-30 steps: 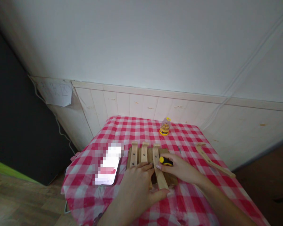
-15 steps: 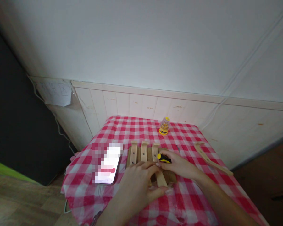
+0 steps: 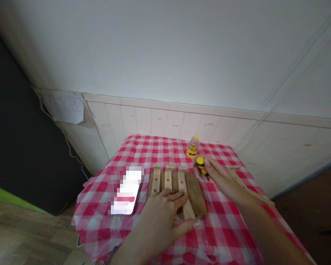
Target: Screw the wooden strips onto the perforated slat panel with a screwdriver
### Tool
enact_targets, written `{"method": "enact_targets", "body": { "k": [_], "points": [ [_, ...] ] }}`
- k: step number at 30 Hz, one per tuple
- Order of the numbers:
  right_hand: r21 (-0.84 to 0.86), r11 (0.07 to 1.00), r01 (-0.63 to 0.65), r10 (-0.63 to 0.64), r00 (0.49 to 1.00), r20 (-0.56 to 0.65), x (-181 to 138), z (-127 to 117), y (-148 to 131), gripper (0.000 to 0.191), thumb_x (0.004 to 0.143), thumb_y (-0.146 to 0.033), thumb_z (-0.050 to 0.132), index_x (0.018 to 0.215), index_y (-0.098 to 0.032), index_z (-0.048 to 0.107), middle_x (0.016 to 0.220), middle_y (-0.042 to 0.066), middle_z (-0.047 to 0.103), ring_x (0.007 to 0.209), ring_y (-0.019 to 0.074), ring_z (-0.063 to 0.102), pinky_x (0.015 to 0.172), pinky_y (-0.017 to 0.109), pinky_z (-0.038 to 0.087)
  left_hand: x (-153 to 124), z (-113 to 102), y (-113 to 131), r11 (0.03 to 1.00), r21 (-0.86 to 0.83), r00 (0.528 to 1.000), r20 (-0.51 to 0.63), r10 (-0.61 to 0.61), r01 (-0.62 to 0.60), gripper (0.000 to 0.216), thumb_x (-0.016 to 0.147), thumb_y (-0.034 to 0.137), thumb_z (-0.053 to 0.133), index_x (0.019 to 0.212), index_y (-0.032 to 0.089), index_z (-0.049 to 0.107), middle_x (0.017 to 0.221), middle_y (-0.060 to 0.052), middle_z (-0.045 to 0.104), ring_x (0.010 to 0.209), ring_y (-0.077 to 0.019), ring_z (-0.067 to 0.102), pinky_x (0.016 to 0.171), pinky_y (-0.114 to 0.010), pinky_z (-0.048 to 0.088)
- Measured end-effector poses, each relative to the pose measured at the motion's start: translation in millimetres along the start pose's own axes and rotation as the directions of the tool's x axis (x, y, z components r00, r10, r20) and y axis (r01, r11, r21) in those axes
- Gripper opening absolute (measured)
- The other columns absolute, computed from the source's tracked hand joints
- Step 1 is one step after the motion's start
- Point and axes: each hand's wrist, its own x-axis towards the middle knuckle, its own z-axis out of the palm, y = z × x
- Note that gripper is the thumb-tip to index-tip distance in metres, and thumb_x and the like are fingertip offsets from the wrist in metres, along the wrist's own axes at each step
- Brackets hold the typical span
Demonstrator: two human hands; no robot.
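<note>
Several pale curved wooden strips with hooked upper ends are fixed side by side on a darker wooden board [image 3: 196,195], and dark screw heads show in them. My left hand [image 3: 161,211] lies over the lower part of the board. Its fingertips press on the rightmost wooden strip [image 3: 188,209], with the thumb at the strip's lower end. In my right hand [image 3: 219,176], closed, is a yellow and black screwdriver [image 3: 200,162], held above the table beyond the board's upper right corner. The fingers and the tilt of the tool hide its tip.
A lit phone [image 3: 128,193] lies left of the board. At the back stands a clear, yellow-based bit holder [image 3: 193,147]. Another curved wooden strip [image 3: 253,191] lies on the right, partly behind my right arm. The red-and-white checked tablecloth [image 3: 154,151] reaches the panelled wall [image 3: 168,119].
My right hand has lifted the screwdriver off the rightmost strip and moved up and to the right, uncovering the holes in the board. My left hand has stayed nearly still.
</note>
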Motion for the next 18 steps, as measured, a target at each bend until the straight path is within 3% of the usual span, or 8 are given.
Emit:
{"method": "enact_targets", "body": {
  "k": [3, 7, 12, 18],
  "points": [
    [0.091, 0.993, 0.071, -0.073, 0.997, 0.025, 8.4, 9.8, -5.3, 0.065, 0.089, -0.088, 0.054, 0.093, -0.024, 0.066, 0.075, 0.001, 0.059, 0.07, 0.0193, 0.056, 0.069, 0.034, 0.049, 1.6, -0.9, 0.2, 1.0, 0.006, 1.0, 0.017, 0.006, -0.007, 0.052, 0.1, 0.053, 0.071, 0.138, 0.018, 0.074, 0.144, -0.011, 0.073, 0.135, -0.0386, 0.066, 0.112, -0.055, 0.055],
    [0.278, 0.955, 0.105, -0.116, 0.993, 0.023, 15.2, 29.2, 11.7, 0.061, 0.087, -0.085, 0.061, 0.089, -0.024, 0.063, 0.066, -0.002, 0.053, 0.058, 0.016, 0.045, 0.058, 0.031, 0.04, 3.2, -2.7, 1.6, 1.0, -0.014, 1.0, 0.024, 0.015, -0.015, 0.048, 0.1, 0.051, 0.072, 0.135, 0.019, 0.074, 0.141, -0.01, 0.075, 0.129, -0.0368, 0.069, 0.113, -0.055, 0.054],
    [0.623, 0.77, 0.138, -0.157, 0.987, -0.024, 8.7, 52.1, 32.5, 0.052, 0.094, -0.077, 0.059, 0.088, -0.026, 0.056, 0.059, -0.005, 0.049, 0.051, 0.015, 0.037, 0.051, 0.029, 0.035, 3.0, -4.7, 5.8, 1.0, -0.012, 0.999, 0.047, -0.012, 0.013, 0.042, 0.1, 0.051, 0.071, 0.129, 0.02, 0.077, 0.127, -0.007, 0.081, 0.121, -0.0362, 0.07, 0.108, -0.056, 0.056],
    [0.659, 0.737, 0.152, -0.212, 0.977, 0.012, 0.5, 64.4, 32.5, 0.047, 0.1, -0.072, 0.055, 0.09, -0.026, 0.055, 0.061, -0.005, 0.047, 0.052, 0.0157, 0.037, 0.051, 0.029, 0.04, 2.7, -4.5, 7.3, 1.0, -0.009, 1.0, 0.025, -0.014, 0.014, 0.04, 0.097, 0.049, 0.073, 0.125, 0.021, 0.078, 0.129, -0.008, 0.08, 0.12, -0.0381, 0.07, 0.102, -0.055, 0.059]
  ]
}}
